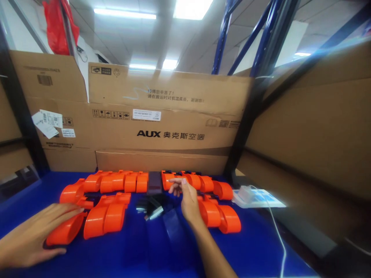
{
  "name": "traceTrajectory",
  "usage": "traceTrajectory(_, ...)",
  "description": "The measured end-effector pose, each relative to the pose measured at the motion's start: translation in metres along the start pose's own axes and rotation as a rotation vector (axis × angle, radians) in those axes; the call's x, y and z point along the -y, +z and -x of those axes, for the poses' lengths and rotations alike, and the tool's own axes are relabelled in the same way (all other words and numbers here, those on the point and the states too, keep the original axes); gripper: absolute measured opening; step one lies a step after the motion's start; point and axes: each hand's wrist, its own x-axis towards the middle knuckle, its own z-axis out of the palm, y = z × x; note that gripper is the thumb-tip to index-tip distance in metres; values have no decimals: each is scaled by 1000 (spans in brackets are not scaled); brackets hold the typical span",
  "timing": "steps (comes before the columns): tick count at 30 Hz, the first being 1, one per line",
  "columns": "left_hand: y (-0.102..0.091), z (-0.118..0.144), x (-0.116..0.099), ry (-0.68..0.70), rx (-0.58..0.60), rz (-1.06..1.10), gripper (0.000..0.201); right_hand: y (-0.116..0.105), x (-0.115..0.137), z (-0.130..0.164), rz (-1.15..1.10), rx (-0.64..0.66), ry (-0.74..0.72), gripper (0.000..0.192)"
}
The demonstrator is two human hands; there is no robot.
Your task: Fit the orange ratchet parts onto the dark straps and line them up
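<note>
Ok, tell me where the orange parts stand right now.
Done, apparently: a back row of orange parts lined up either side of a dark block. In hand: the right hand fingers the row's piece at; the left hand rests on a front piece. Left: loose front clusters and, and dark and metal bits.

Orange plastic parts (113,216): bright, uniform orange. Counter (255,247): deep blue. Dark block (154,182) within back row: near-black, glossy. Cardboard boxes (171,116): tan brown, black print, white labels. Bag (59,25) upper left: red. Rack posts (222,38): blue. Cable (276,227): white.
</note>
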Motion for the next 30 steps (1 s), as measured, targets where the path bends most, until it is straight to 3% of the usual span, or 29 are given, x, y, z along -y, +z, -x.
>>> traceTrajectory(3,4,11,14,107,143,-101,80,0,1,0,-4,-7,-10,54)
traceTrajectory(8,-13,0,33,182,125,-124,83,0,2,1,-5,-17,-7,52)
traceTrajectory(11,-23,-18,26,129,61,-143,80,1,0,2,9,-8,6,50)
traceTrajectory(15,-21,-51,-5,122,-86,-105,81,5,-1,4,78,45,9,48)
traceTrajectory(18,-4,-79,-40,173,-103,-90,83,8,0,4,137,128,8,45)
traceTrajectory(24,52,-123,-101,359,-100,12,84,12,0,4,226,290,45,34)
traceTrajectory(30,97,-152,-133,350,-177,258,80,18,-7,8,94,231,127,39)
